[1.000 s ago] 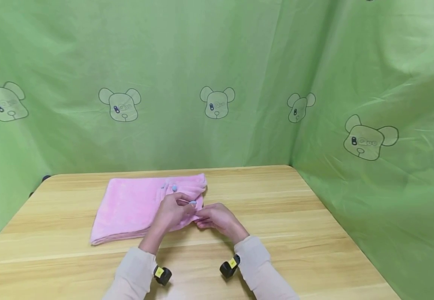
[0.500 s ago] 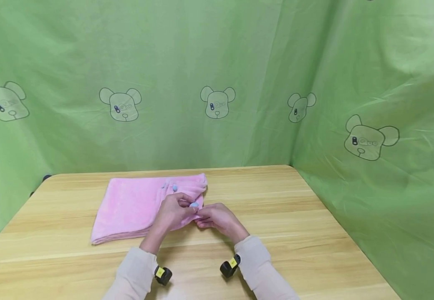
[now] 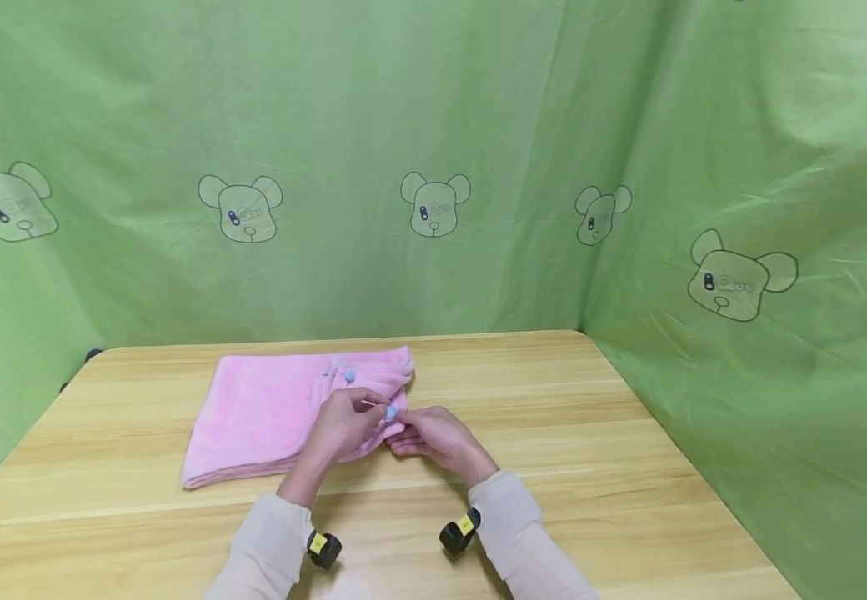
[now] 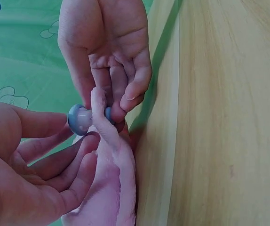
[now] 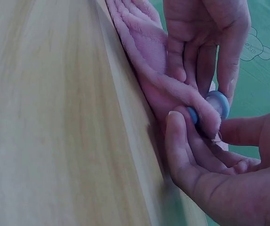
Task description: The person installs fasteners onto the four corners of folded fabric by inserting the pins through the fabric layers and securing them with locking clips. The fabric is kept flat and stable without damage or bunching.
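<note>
A folded pink plush blanket lies on the table, its right end gathered. On its near right edge sits a mushroom-shaped quilt clip with a blue cap and pale stem. My left hand holds the clip by its cap, the other fingers curled beside the cloth. My right hand pinches the blanket edge, a fingertip against the clip's small blue back part. A second blue clip sits farther back on the blanket. A thin pink line by the left fingers is too small to identify.
The wooden table spreads out around the blanket. Green curtains printed with bear heads stand behind and at both sides. Black wrist cameras are strapped at both light sleeves.
The clip's cap has turned from edge-on to more face-on and shifted slightly right. A right fingertip has come up beside it. The blanket and the second clip have stayed in place.
</note>
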The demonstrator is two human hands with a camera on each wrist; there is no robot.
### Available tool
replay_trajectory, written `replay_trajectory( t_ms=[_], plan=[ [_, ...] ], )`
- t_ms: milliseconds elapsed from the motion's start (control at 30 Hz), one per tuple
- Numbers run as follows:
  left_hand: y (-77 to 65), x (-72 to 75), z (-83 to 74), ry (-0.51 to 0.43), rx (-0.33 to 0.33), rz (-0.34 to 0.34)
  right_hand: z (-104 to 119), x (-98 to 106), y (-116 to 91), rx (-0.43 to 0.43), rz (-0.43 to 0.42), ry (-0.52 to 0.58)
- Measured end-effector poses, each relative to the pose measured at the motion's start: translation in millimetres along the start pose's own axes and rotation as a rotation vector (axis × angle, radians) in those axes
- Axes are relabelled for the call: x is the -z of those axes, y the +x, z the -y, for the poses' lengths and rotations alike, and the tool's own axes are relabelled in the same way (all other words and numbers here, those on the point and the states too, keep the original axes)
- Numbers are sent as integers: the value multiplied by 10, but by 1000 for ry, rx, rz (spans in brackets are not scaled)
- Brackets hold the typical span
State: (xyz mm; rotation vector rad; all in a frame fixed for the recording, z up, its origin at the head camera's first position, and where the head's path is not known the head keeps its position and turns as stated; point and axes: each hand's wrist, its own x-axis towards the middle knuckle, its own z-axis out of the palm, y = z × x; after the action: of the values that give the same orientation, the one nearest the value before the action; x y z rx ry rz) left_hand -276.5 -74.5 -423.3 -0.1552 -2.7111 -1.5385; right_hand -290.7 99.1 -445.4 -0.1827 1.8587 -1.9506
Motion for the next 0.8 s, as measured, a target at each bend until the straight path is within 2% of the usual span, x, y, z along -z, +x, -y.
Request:
replay_trajectory(
  t_ms=[367,567,800],
  plan=[
    [-3,15,-7,10,15,5,2,-9,-2,1,2,-24],
    [-18,23,-12,44,8,13,-23,-29,20,-12,-23,-53],
    [-37,21,-26,67,-3,38,-16,-37,16,-20,-52,-36]
  ],
)
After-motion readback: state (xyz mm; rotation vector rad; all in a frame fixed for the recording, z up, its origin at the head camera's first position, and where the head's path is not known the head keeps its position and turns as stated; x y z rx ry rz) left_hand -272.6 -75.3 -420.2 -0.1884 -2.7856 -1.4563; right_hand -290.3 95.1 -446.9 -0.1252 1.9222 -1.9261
